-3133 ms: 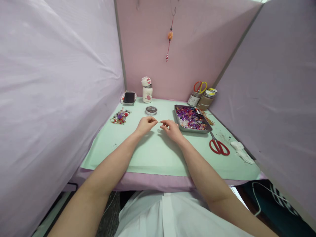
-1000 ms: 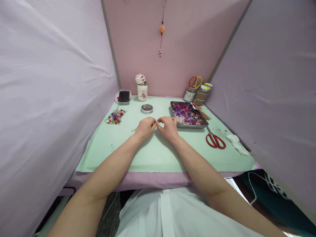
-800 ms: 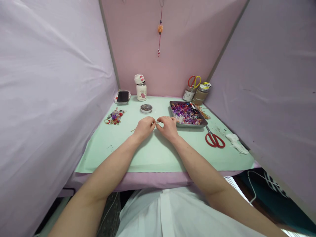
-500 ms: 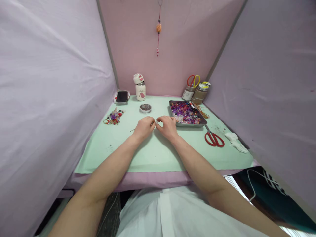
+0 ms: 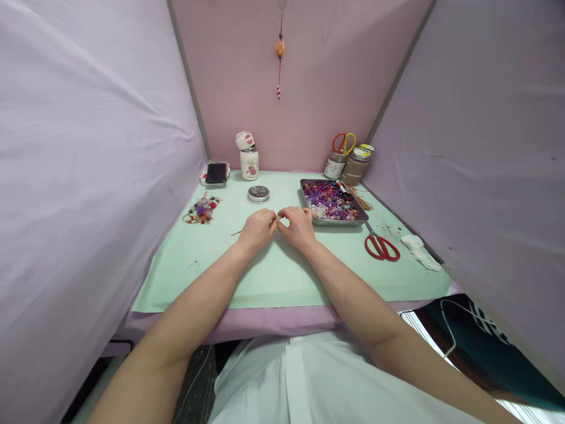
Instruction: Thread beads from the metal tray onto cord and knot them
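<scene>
Over the middle of the pale green mat (image 5: 282,277) my two hands meet at the fingertips. My left hand (image 5: 257,228) is closed round a thin cord (image 5: 236,233), whose tan end sticks out to the left past the hand. My right hand (image 5: 298,227) has thumb and forefinger bent into a pinch at a tiny clear bead (image 5: 279,218). The fingers partly cover it, and its details are too small to tell. Just right of my right hand lies a metal tray (image 5: 338,223) with many purple, red and clear beads.
Red-handled scissors (image 5: 382,248) lie right of the tray, near a crumpled white cloth (image 5: 420,252). Behind stand two jars, one holding scissors (image 5: 335,167). At left are finished-looking beaded strings (image 5: 203,209), a round tin (image 5: 258,194), a white bottle (image 5: 249,164) and a phone (image 5: 216,173).
The whole view has shifted slightly, so things sit a little further left. Both hands stay together at the bead, with hardly any finger movement.
</scene>
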Demonstrator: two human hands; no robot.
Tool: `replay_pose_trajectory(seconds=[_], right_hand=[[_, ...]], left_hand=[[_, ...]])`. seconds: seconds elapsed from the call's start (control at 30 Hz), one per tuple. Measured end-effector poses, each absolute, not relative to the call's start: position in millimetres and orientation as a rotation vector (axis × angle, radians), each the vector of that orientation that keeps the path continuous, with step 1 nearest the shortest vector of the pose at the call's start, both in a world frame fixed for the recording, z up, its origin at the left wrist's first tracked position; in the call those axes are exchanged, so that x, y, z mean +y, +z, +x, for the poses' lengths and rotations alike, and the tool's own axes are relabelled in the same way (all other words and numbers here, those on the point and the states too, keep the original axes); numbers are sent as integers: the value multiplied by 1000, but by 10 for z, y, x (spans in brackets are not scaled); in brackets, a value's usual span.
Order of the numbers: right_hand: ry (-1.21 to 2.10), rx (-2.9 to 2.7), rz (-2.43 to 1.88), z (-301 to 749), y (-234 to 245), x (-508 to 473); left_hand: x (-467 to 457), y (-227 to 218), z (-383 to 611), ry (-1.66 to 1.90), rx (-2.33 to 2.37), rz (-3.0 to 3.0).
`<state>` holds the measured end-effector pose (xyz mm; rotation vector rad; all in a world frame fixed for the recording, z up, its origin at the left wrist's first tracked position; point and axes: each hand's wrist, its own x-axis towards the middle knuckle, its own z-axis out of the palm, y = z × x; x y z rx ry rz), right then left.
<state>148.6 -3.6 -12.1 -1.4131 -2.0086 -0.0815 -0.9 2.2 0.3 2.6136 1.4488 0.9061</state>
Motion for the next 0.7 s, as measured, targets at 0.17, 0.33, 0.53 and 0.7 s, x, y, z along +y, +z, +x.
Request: replay_pose_trajectory(seconds=[0.17, 0.33, 0.53, 0.7], right_hand=[[-80, -1998, -1404, 1482, -123, -42], [-81, -2001, -1400, 1480, -127, -41], [-71, -2021, -1421, 1477, -104, -51], [-84, -2044, -1421, 1472, -96, -61]], left_hand=[[20, 5, 2, 902, 1446, 2615], [12, 3, 12, 928, 1455, 2588], [7, 5, 28, 1013, 1491, 2421], [36, -15, 42, 1000, 1513, 2229]])
